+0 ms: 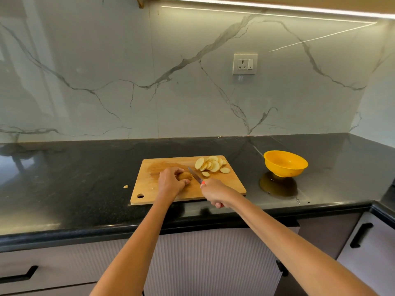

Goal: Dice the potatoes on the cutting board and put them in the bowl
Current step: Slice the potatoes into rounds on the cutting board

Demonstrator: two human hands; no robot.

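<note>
A wooden cutting board point(149, 189) lies on the black counter. My left hand point(170, 181) grips a brown potato piece point(185, 175) in the middle of the board. My right hand point(215, 194) holds a knife point(195, 174) by its red handle, with the blade resting against the right side of the potato. Several pale round potato slices point(210, 164) lie in a heap at the board's far right corner. A yellow bowl point(285, 164) stands on the counter to the right of the board and looks empty.
A small potato scrap point(125, 186) lies on the counter point(74, 178) left of the board. A marble backsplash with a wall socket point(244, 64) rises behind. Cabinet drawers with black handles point(361, 235) sit below the counter edge.
</note>
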